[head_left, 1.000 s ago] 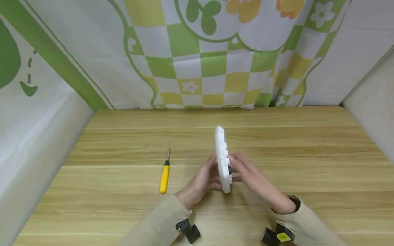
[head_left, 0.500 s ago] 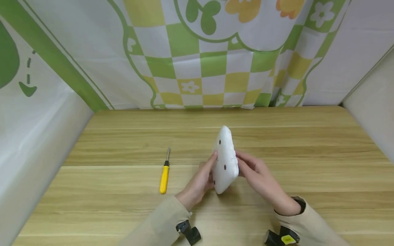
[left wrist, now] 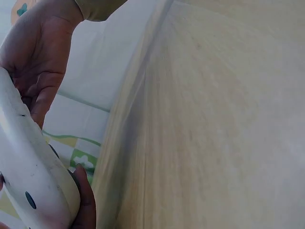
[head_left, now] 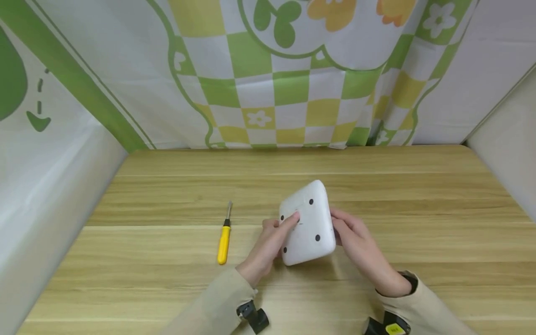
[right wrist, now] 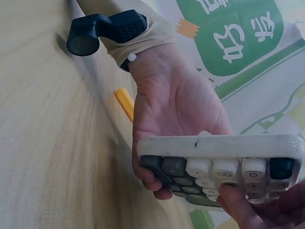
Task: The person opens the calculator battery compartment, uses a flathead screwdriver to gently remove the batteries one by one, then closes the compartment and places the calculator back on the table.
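Observation:
A white calculator [head_left: 307, 244] is raised over the table, tilted, with its back and dark round feet towards the head camera. My left hand [head_left: 265, 246] grips its left side, thumb across the back and fingers round towards the key side. On the far side, the fingertips of my right hand [head_left: 362, 249] touch the keys, partly hidden behind the case. White and dark grey keys [right wrist: 199, 167] show in the right wrist view, a finger of the right hand lying against them. The left wrist view shows the case's edge [left wrist: 35, 164] between the hands.
A yellow-handled screwdriver [head_left: 224, 242] lies left of the hands, tip away from me. The wood-grain table [head_left: 439, 209] is backed by a green, yellow and white checked cloth [head_left: 289, 86]. White walls stand at both sides.
The calculator has turned from edge-on until its back faces the head camera. The left thumb now lies across that back; the right hand has shifted slightly right with it.

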`<state>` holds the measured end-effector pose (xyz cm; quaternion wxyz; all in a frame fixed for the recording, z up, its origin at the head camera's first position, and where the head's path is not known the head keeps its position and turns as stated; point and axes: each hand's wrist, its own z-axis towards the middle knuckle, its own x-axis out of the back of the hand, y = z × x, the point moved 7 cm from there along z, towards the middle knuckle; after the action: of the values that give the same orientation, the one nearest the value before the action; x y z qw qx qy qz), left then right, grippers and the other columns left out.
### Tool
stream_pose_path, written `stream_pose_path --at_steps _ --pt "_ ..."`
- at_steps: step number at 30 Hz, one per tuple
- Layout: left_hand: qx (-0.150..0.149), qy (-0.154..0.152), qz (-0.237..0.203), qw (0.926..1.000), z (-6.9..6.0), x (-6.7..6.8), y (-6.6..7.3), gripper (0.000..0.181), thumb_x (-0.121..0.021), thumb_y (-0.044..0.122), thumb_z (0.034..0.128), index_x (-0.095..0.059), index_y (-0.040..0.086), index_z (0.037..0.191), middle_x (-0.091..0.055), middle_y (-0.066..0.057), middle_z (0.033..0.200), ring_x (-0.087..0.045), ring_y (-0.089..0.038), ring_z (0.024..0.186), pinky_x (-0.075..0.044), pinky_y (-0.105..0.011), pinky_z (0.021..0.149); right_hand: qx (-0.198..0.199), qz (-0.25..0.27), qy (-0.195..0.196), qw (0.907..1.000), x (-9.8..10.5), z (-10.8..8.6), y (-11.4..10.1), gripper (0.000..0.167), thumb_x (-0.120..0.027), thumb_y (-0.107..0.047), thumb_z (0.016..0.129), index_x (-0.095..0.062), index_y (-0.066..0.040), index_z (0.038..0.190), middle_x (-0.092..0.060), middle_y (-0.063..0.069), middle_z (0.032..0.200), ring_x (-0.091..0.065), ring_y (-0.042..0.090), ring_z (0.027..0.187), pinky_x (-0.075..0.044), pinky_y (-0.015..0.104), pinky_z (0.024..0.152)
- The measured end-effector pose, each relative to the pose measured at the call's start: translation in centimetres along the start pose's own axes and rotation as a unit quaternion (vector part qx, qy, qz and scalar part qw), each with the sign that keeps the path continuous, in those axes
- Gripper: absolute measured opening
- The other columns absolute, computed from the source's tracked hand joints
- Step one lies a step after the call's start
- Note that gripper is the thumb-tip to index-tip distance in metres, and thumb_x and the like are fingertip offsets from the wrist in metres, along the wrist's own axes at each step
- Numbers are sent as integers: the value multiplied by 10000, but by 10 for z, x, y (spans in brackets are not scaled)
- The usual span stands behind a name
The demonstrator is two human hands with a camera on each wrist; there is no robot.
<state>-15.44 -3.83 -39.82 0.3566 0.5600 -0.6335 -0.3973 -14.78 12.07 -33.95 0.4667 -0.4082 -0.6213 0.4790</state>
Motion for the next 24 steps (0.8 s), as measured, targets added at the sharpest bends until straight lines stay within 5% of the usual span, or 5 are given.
stream_pose_path --at_steps 8,13,24 --pt "-75 328 249 9991 2 10 1 688 -633 472 864 -344 -3 1269 -476 -178 1170 -491 -259 1036 -423 -361 868 -438 297 329 9981 6 1 6 439 -291 -189 1053 -412 38 1408 -534 255 1323 -616 193 1094 -529 233 836" --pt "-320 387 430 9978 2 13 5 609 -645 361 872 -330 -2 1247 -505 -177 1121 -519 -250 987 -452 -348 840 -506 -100 261 9983 7 1 10 493 -379 -298 1040 -394 9 1426 -556 208 1314 -600 197 1092 -521 253 850" --pt "-860 427 1267 9873 -3 18 16 552 -664 225 866 -320 -18 1223 -584 -229 1160 -567 -271 992 -497 -380 839 -622 -573 96 9964 10 8 25 583 -530 -265 988 -336 37 1446 -559 234 1320 -630 220 1073 -534 251 824"
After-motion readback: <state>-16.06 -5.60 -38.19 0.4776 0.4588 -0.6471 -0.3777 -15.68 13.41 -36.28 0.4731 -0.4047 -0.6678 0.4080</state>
